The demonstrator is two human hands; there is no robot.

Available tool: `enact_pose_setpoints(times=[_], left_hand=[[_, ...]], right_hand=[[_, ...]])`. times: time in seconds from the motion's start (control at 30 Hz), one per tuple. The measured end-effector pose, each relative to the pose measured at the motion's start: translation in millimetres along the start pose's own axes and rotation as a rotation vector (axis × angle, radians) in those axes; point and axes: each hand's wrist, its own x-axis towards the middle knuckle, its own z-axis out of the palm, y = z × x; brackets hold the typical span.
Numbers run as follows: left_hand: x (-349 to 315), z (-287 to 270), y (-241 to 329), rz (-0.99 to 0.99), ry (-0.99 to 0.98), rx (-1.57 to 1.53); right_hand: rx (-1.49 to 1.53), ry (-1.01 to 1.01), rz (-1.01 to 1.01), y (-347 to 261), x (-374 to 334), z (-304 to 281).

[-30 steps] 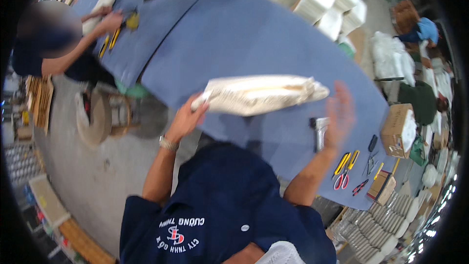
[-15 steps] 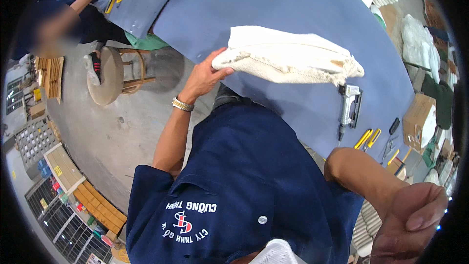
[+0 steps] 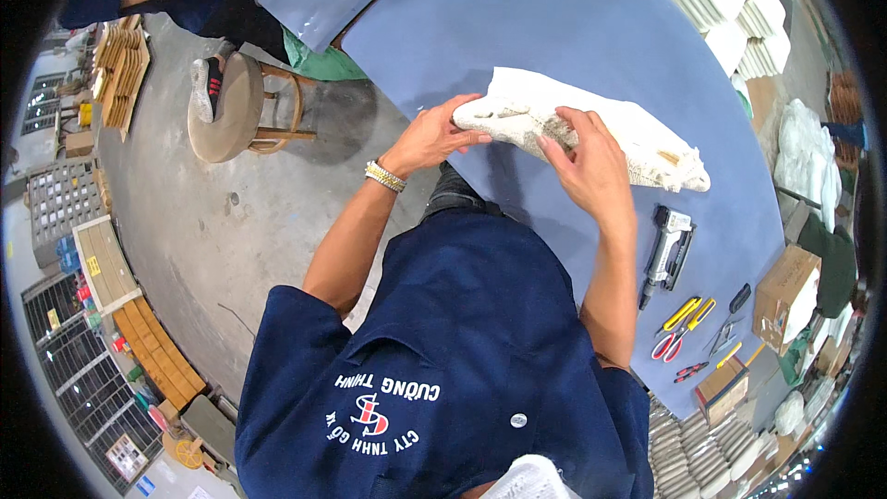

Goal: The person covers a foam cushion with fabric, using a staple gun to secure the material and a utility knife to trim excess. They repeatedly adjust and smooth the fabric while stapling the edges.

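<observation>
Cream cloth-covered piece (image 3: 632, 134) is over the table (image 3: 573, 28), near side, my left hand (image 3: 434, 137) grasping its left end, probably to steady it, while my right hand (image 3: 589, 162) touches its near side, grip unclear from here.

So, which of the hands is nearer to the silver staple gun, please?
Right: the right hand is beyond the staple gun and to its left; the left hand is farther left.

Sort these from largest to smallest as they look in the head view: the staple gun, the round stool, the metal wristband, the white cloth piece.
1. White cloth piece, though partly covered
2. Round stool
3. Staple gun
4. Metal wristband
</observation>
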Motion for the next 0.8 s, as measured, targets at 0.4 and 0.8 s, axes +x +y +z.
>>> enact_pose_setpoints(times=[0.4, 0.8], left_hand=[[4.2, 1.3, 9.7, -0.031, 0.002, 0.190], [3.7, 0.7, -4.8, 0.011, -0.003, 0.111]], right_hand=[[-0.033, -0.060, -0.257, -7.4, -20.0, 45.1], [0.026, 0.102, -0.267, -2.8, -17.8, 71.4]])
